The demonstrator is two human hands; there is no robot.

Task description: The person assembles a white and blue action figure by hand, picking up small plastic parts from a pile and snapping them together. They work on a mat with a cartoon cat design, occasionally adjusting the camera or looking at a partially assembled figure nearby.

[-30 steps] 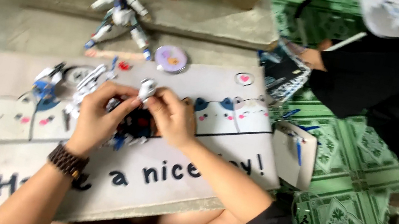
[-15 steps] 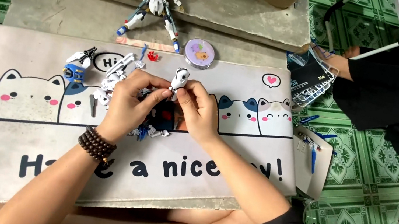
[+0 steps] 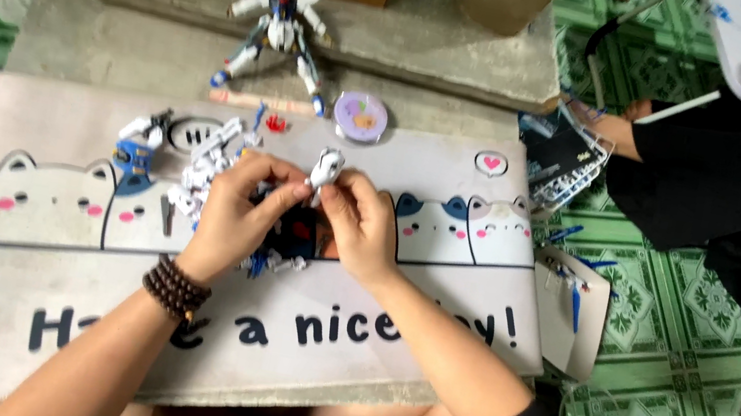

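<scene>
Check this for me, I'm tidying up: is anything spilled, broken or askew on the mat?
Nothing looks spilled or broken. Loose model pieces lie scattered left of the left hand; the right hand pinches a small white part.

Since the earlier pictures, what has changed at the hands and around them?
Little: the left hand and right hand still pinch the small white model part above the dark model body. Mainly the camera shifted, so everything sits lower in frame. The standing robot figure, round purple tin and cat mat stayed put.
</scene>
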